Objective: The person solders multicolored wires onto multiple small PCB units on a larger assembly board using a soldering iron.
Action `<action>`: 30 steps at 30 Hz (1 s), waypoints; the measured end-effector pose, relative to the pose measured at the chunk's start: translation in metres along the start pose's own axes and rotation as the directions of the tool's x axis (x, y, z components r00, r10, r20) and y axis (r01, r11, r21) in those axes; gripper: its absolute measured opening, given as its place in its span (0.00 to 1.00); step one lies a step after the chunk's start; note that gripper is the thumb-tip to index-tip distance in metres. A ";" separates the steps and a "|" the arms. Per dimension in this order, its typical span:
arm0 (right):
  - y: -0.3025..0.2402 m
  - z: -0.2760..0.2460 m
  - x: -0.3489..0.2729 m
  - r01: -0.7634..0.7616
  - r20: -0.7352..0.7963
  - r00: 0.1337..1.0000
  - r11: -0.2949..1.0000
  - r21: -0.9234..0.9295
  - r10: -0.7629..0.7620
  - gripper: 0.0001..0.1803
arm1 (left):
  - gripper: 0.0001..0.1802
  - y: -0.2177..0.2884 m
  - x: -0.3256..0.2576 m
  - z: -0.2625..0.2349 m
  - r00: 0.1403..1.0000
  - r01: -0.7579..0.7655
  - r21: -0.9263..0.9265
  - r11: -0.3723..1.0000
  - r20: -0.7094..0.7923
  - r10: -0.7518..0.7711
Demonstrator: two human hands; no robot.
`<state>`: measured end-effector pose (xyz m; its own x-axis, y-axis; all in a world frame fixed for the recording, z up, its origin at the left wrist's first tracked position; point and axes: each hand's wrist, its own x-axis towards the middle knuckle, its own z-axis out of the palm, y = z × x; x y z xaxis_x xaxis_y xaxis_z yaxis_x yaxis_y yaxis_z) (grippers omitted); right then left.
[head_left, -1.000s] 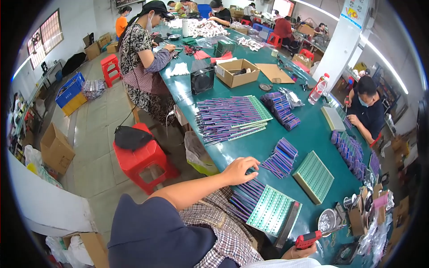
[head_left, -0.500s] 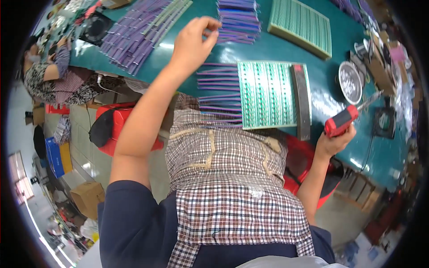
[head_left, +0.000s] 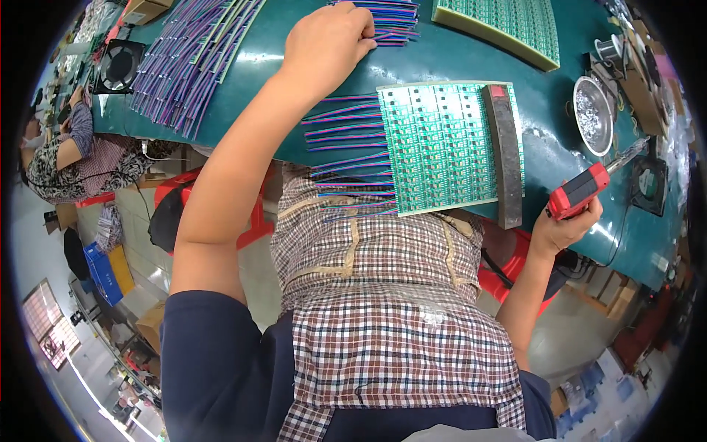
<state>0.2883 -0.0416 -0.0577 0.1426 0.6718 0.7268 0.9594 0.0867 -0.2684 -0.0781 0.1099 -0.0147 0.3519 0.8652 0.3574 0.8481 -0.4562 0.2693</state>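
My left hand (head_left: 330,46) reaches to the far middle of the bench, fingers bent, thumb and fingertips at the left ends of a pile of purple and blue wires (head_left: 394,23). What is pinched there is too small to make out. My right hand (head_left: 564,230) is closed round the red and black handle of a soldering gun (head_left: 582,193), its metal tip pointing away to the right. Between my hands lies a green circuit board panel (head_left: 440,147), with several thin wires (head_left: 346,138) sticking out from its left edge. A dark metal bar (head_left: 504,158) lies across its right side.
A thick stack of green panels (head_left: 501,29) stands far right. Striped wire bundles (head_left: 188,62) lie far left, near a black fan (head_left: 119,66). On the right are a metal bowl (head_left: 593,118), a wire spool (head_left: 608,48) and another black fan (head_left: 648,188). A person (head_left: 66,158) sits at left.
My left hand has moved farther away, up to the wire ends. The soldering gun in my right hand has shifted slightly right. The whole view has shifted a little.
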 end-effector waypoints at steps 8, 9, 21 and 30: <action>-0.005 -0.004 0.011 0.010 0.032 0.999 0.999 -0.040 -0.009 0.27 | 0.06 0.001 0.001 -0.011 0.998 0.018 -0.105 0.994 -0.063 -0.025; -0.008 -0.009 0.011 0.000 0.043 0.999 0.998 -0.059 0.002 0.26 | 0.05 0.010 0.002 -0.017 0.994 -0.013 -0.135 0.991 -0.105 -0.001; -0.112 -0.089 0.028 -0.704 0.565 0.710 0.444 0.554 0.421 0.29 | 0.08 0.052 -0.014 -0.048 0.683 0.708 -0.431 0.559 0.617 -0.390; -0.127 -0.088 0.028 -0.849 0.818 0.508 0.315 0.424 0.269 0.32 | 0.10 0.057 -0.016 -0.046 0.713 0.685 -0.447 0.575 0.574 -0.402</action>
<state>0.1913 -0.0987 0.0522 0.1318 0.9665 -0.2201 0.0780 -0.2314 -0.9697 -0.0539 0.0606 0.0356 0.1370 0.9202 -0.3667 0.5518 0.2366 0.7997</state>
